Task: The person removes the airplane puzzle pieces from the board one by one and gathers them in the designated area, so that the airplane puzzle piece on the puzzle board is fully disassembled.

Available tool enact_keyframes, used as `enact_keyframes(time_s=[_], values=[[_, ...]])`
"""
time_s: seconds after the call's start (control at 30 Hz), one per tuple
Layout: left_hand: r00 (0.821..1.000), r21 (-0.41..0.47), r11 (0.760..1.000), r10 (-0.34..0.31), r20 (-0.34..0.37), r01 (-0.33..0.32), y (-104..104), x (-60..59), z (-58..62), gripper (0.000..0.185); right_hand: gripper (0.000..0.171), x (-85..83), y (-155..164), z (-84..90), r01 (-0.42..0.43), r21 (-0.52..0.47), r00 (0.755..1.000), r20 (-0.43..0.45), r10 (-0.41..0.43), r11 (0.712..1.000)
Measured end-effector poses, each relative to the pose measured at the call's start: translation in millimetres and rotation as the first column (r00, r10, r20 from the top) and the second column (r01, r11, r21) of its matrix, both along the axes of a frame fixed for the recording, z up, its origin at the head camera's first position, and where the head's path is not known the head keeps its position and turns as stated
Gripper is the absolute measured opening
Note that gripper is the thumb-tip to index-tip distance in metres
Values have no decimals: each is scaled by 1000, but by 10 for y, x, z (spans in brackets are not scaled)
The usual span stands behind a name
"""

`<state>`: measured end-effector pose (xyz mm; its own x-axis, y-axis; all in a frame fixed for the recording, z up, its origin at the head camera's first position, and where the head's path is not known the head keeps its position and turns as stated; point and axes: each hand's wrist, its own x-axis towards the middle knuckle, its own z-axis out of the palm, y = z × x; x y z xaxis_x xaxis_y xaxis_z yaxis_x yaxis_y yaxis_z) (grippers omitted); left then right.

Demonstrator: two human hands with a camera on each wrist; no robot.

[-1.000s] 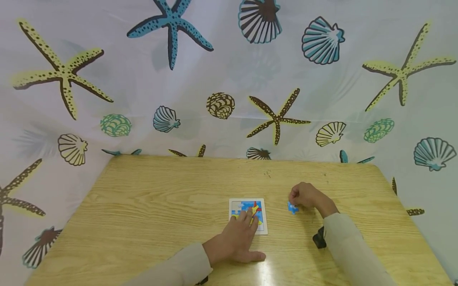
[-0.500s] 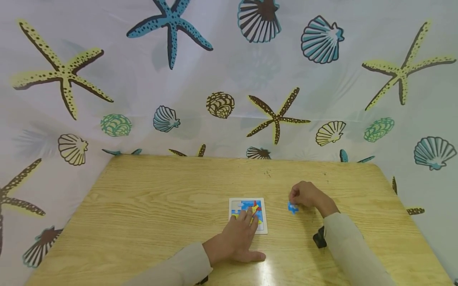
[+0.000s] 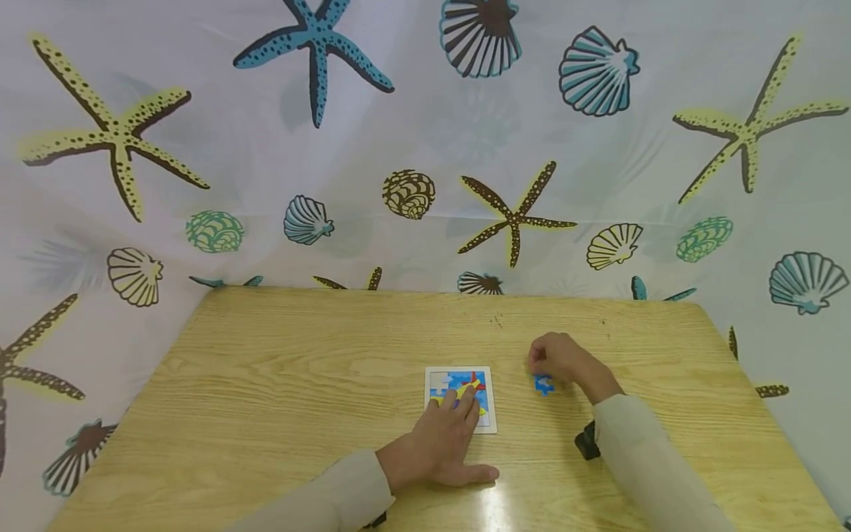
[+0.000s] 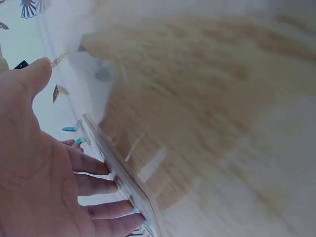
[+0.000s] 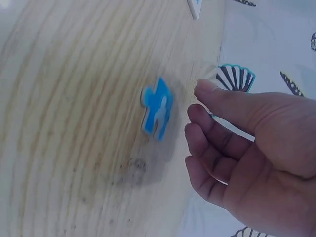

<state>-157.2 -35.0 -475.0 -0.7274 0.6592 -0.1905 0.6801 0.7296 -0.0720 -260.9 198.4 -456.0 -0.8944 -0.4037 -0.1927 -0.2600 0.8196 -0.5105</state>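
Observation:
My left hand [image 3: 439, 443] lies over a small square picture puzzle [image 3: 494, 410], fingers spread and straight, fingertips on its face. The puzzle has a white frame, blue pieces with a yellow and red figure, and a bare pale patch at its upper left. In the left wrist view, the fingers [image 4: 98, 185] reach onto the board's edge. A blue jigsaw piece [image 5: 159, 109] with a pale mark lies on the table, right of the puzzle. My right hand [image 3: 565, 360] hovers beside that piece, fingers loosely bent, thumb apart from them, nothing held.
The wooden table [image 3: 299, 355] extends around both hands. Behind it hangs a pale cloth [image 3: 372, 148] printed with starfish and shells. A black wrist device [image 3: 588, 441] sits at the right sleeve.
My right hand has shifted slightly left and away from me, off the blue jigsaw piece, which shows more fully and stays nearly in place. The left hand has barely moved.

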Motion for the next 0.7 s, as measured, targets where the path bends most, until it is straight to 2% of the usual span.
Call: enact_keyframes(time_s=[0.2,0.43,0.7], values=[[1000,-14,1000,-6,-3,6,8,3,-11,104,7,29,-215,25,-17,-22,1000,-14,17,1000],[999,-14,1000,-24,-24,24,3,7,-10,103,6,33,-456,-1,-42,-41,996,-85,39,998],[999,-17,1000,-24,-35,23,2,0,1,101,6,30,-698,-32,-30,-19,994,-105,28,999]])
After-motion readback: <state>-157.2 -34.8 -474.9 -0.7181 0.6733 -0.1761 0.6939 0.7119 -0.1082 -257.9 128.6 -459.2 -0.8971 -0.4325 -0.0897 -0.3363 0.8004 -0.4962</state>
